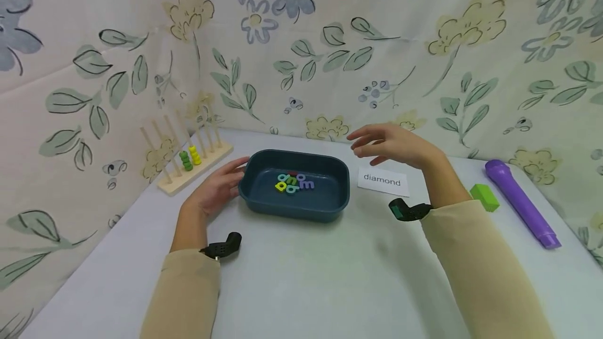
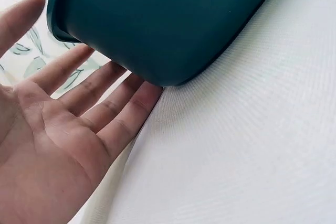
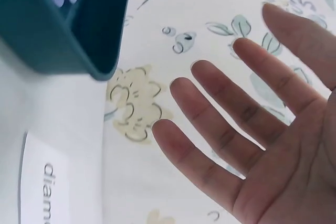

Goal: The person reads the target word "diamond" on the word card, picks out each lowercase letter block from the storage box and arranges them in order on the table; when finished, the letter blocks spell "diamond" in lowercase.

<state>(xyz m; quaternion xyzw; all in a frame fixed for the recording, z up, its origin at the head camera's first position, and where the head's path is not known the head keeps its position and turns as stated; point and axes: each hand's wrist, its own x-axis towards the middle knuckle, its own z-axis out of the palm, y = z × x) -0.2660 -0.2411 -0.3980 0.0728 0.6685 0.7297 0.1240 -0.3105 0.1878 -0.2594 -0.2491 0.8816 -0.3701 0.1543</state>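
A dark teal tray [image 1: 292, 211] stands on the white table, with several coloured plastic letters [image 1: 306, 185] lying inside it. My left hand [image 1: 219, 187] is at the tray's left end, fingers extended; in the left wrist view its fingertips reach the tray's lower side, and whether they press on it I cannot tell. My right hand [image 1: 393, 145] hovers right of the tray, above a white card [image 1: 383, 181] printed "diamond". Its fingers are spread and relaxed in the right wrist view, with nothing between them.
At the back left stands a wooden peg rack [image 1: 195, 171] with green beads [image 1: 186, 161] and yellow beads [image 1: 194, 155]. A green block [image 1: 484, 198] and a purple microphone-shaped stick [image 1: 523, 204] lie on the right. Floral cloth [image 1: 301, 103] hangs behind the table [image 1: 301, 281].
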